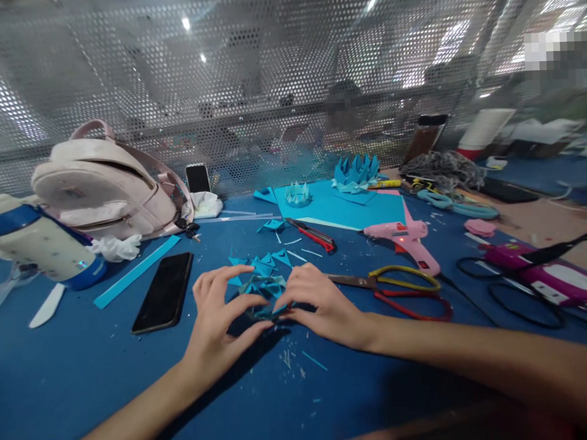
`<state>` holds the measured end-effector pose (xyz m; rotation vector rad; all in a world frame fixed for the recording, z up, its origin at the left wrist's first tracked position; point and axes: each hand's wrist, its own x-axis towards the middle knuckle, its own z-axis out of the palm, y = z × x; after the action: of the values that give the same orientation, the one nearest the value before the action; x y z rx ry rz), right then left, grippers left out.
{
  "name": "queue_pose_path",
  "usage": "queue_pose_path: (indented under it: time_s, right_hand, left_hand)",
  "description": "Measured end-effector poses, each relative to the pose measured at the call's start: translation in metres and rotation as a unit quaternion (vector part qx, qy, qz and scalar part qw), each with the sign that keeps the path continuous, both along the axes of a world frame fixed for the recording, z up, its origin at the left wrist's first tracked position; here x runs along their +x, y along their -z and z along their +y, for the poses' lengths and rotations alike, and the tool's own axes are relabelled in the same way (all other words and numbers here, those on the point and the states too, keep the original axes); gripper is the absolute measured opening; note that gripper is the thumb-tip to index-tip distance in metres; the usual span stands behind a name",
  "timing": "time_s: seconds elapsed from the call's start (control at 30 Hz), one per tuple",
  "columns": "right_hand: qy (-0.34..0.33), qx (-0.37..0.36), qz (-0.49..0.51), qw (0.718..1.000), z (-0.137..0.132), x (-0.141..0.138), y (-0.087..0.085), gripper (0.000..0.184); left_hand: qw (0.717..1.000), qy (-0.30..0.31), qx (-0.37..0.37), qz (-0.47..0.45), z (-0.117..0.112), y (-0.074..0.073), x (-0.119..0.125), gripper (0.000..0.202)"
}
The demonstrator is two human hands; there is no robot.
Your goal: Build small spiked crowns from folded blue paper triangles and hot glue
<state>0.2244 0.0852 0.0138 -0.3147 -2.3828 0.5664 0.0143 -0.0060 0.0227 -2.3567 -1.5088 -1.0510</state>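
Note:
A ring-like piece of folded blue paper lies between my two hands, low over the table. My left hand curves round its left side, thumb and index finger at the near edge. From the right, my right hand pinches the near right edge, its fingers hiding part of the paper. Just behind are several small pointed folded blue paper pieces. Scissors with one yellow and one red handle lie close to my right hand. Beyond my hands rests a red utility knife.
A black phone and a blue paper strip lie left, before a pale backpack and tumbler. A pink glue gun lies right, its cord trailing. Folded paper crowns sit on blue sheets. A purple power strip lies far right.

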Motion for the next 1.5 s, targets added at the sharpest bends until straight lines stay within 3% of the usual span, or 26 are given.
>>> queue_pose_path:
  time_s: [0.07,0.2,0.57,0.8,1.1,1.5]
  right_hand:
    - [-0.017,0.027,-0.023,0.999,-0.0026,0.0011,0.0009,0.010]
    - [-0.023,0.044,-0.029,0.998,-0.0025,0.0029,0.0009,0.010]
    - [-0.023,0.059,-0.047,0.997,0.0000,0.0023,-0.0004,0.010]
    - [0.001,0.054,-0.056,0.997,-0.0027,0.0014,0.0002,0.008]
    - [0.010,0.058,-0.057,0.997,-0.0045,0.0010,-0.0022,0.009]
    - [0.010,0.056,-0.056,0.997,-0.0055,0.0019,-0.0010,0.014]
  left_hand:
    - [1.000,0.016,-0.008,0.002,0.0005,0.0003,0.0021,0.001]
    - [0.999,0.039,-0.006,0.001,0.0009,-0.0001,0.0029,0.006]
    - [0.998,0.025,-0.046,0.018,0.0046,0.0066,0.0018,0.010]
    - [0.999,0.026,-0.005,0.031,0.0016,0.0034,0.0036,0.008]
    - [0.998,0.021,-0.035,0.041,0.0028,0.0078,0.0035,0.008]
    - [0.998,0.045,-0.044,0.015,0.0026,0.0017,0.0029,0.014]
